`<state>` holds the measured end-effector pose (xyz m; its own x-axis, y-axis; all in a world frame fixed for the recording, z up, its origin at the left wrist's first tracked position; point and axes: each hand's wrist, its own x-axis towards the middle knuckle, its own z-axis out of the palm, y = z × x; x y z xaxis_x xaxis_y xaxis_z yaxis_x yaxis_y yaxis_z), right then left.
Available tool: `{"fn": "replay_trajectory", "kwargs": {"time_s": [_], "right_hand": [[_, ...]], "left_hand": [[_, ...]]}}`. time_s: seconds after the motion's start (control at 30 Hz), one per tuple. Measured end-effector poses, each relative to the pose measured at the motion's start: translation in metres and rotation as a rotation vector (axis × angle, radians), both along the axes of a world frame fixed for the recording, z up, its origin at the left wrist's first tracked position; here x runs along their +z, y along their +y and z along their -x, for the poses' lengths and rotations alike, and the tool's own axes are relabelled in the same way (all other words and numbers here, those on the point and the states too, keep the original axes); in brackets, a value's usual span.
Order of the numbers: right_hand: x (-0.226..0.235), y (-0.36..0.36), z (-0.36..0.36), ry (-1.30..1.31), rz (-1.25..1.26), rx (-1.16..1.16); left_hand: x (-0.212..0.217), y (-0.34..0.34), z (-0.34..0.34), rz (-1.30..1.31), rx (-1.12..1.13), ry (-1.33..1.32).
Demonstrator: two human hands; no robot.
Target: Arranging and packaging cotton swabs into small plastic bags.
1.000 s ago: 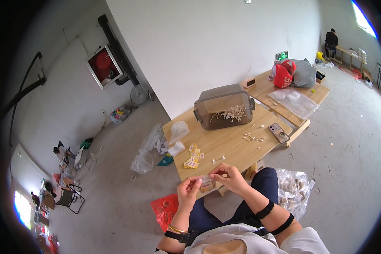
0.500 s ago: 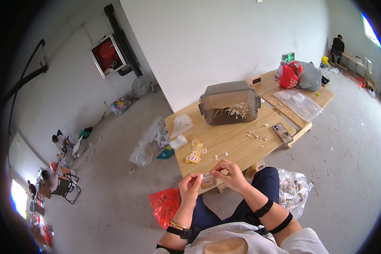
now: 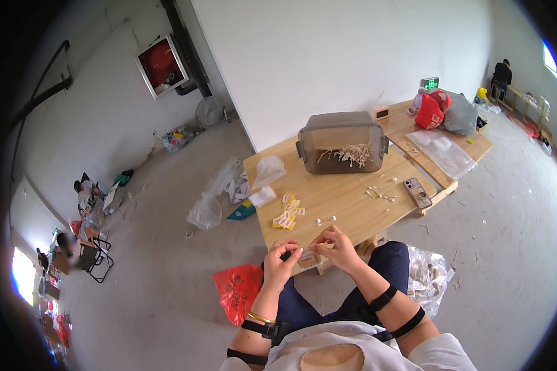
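Observation:
Close to the table's front edge, a small clear packet (image 3: 308,260) with a yellowish printed label hangs between my hands. My left hand (image 3: 281,262) pinches its upper edge at the left, thumb against curled fingers. At the upper right of the packet, my right hand (image 3: 335,248) is closed in a pinch. Ahead of my hands lies a small pile of yellow-and-white labels (image 3: 287,213). Beside it is a short white bundle of what look like cotton swabs (image 3: 326,220). A grey translucent bin (image 3: 340,139) lies on its side, with many loose swabs (image 3: 349,154) inside.
The wooden table (image 3: 353,204) also holds a phone (image 3: 417,193), scattered swabs (image 3: 380,195) and clear bags (image 3: 269,170). A red bag (image 3: 432,111) and a grey bag (image 3: 461,114) stand farther right. On the floor are a red plastic bag (image 3: 236,294) and a filled clear bag (image 3: 428,275).
The view has shifted slightly, so the table appears higher. My left fingers are more curled, and my hands remain close together at the packet.

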<state>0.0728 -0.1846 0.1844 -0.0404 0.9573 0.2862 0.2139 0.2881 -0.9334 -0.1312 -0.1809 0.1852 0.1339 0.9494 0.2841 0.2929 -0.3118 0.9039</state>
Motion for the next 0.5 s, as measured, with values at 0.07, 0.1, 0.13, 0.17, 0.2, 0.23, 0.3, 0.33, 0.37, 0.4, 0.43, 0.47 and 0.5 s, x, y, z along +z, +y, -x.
{"fn": "replay_trajectory", "kwargs": {"time_s": [0.07, 0.1, 0.13, 0.17, 0.2, 0.23, 0.3, 0.33, 0.37, 0.4, 0.43, 0.47, 0.5], "right_hand": [[-0.009, 0.006, 0.000, 0.024, 0.064, -0.021], [-0.014, 0.010, 0.001, 0.057, 0.126, -0.033], [-0.021, 0.013, 0.001, 0.091, 0.187, -0.048], [-0.027, 0.017, 0.001, 0.088, 0.194, -0.050], [-0.033, 0.022, 0.001, 0.138, 0.261, -0.031], [-0.042, 0.027, 0.003, 0.188, 0.328, -0.006], [-0.061, 0.038, 0.003, 0.249, 0.370, 0.011], [-0.067, 0.042, 0.003, 0.313, 0.408, 0.027], [-0.073, 0.045, 0.001, 0.313, 0.415, 0.023], [-0.080, 0.048, 0.000, 0.322, 0.474, 0.007], [-0.086, 0.051, 0.002, 0.331, 0.537, -0.001], [-0.093, 0.054, 0.002, 0.332, 0.543, -0.002], [-0.101, 0.058, 0.002, 0.339, 0.590, 0.019]], "left_hand": [[-0.004, 0.003, -0.002, 0.169, 0.006, -0.144], [-0.010, 0.007, -0.001, 0.174, 0.007, -0.147], [-0.014, 0.011, 0.000, 0.253, 0.013, -0.183], [-0.018, 0.014, -0.001, 0.332, 0.019, -0.218], [-0.024, 0.017, -0.004, 0.303, 0.057, -0.215], [-0.031, 0.021, -0.004, 0.311, 0.062, -0.217], [-0.050, 0.035, -0.007, 0.255, 0.104, -0.219], [-0.054, 0.039, -0.010, 0.262, 0.102, -0.220], [-0.058, 0.042, -0.013, 0.348, 0.100, -0.264], [-0.063, 0.046, -0.015, 0.434, 0.098, -0.307], [-0.073, 0.050, -0.013, 0.441, 0.104, -0.307], [-0.083, 0.054, -0.012, 0.500, 0.090, -0.355], [-0.094, 0.057, -0.011, 0.560, 0.077, -0.403]]}}
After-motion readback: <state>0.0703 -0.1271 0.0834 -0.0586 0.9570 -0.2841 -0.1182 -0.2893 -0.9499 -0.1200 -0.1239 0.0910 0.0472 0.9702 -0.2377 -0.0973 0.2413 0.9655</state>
